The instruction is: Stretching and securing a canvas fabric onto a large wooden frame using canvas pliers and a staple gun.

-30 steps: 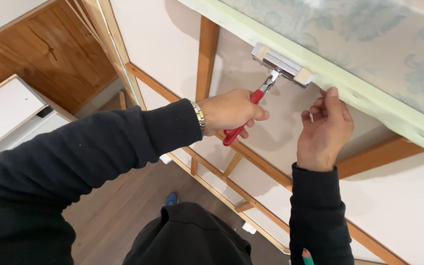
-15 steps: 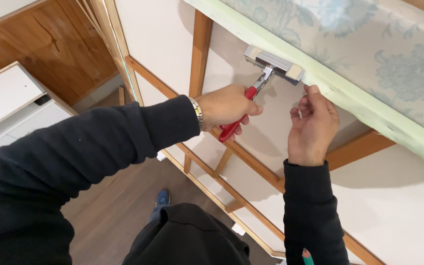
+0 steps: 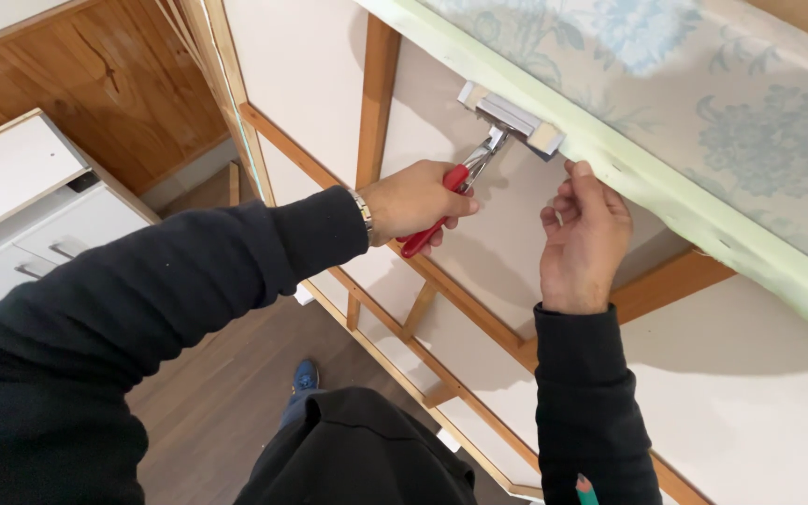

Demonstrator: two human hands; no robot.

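The left hand is wrapped tight around the red handles of wide-jawed metal stretching pliers, whose flat jaws bite the edge of the pale green floral fabric folded over the wooden stretcher frame. The right hand pinches that fabric edge just beside the jaws. To the right, the cloth already lies wrapped along the frame; whether it is fastened there cannot be told. White drawers stand below left.
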